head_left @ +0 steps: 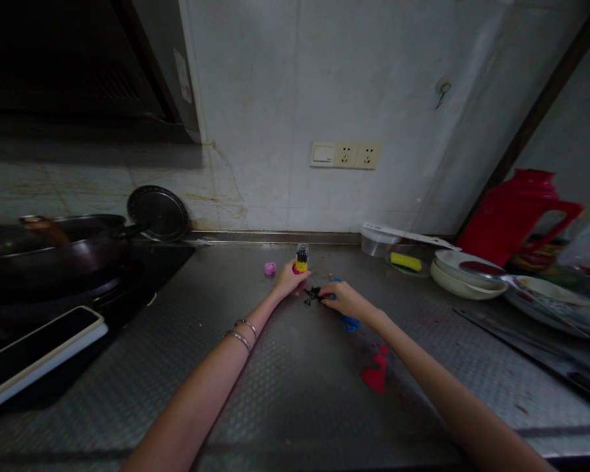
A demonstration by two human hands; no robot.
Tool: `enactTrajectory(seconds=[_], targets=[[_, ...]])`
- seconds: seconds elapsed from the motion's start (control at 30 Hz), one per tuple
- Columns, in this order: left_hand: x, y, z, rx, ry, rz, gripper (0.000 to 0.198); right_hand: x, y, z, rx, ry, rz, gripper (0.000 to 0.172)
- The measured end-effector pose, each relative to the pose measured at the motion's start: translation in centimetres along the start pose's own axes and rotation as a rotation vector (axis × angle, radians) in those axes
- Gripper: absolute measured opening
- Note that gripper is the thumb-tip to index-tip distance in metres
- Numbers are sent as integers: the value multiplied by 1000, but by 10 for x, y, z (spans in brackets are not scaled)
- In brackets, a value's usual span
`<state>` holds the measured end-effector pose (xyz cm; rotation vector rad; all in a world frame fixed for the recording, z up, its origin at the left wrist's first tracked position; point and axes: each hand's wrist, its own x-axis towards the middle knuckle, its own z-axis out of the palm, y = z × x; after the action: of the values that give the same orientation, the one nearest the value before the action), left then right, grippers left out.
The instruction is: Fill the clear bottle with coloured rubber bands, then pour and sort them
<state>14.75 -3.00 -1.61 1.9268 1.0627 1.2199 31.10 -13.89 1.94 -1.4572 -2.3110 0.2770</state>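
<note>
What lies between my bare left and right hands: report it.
Head view: small, thin black bits lie on the grey metal countertop between the left hand and right hand.

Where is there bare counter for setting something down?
Two patches look mostly bare: one between the phone and the left forearm; another between the forearms, left of the red pieces. It is crowded at the right hand, with black bits and a blue item, and at the right rear, around the sponge and bowls.

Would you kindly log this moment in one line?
left hand: holds clear container | right hand: at black scraps | pink item: on counter
</note>
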Motion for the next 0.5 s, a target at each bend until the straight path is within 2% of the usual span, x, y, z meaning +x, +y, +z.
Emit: enactTrajectory(seconds=[0.3, 0.5], targets=[[1, -3, 1, -13, -6, -12, 32, 11, -2, 6, -39, -28, 5, 24], [2, -3, 1, -17, -16, -14, 32, 11, -7, 6, -35, 41, 24, 22]])
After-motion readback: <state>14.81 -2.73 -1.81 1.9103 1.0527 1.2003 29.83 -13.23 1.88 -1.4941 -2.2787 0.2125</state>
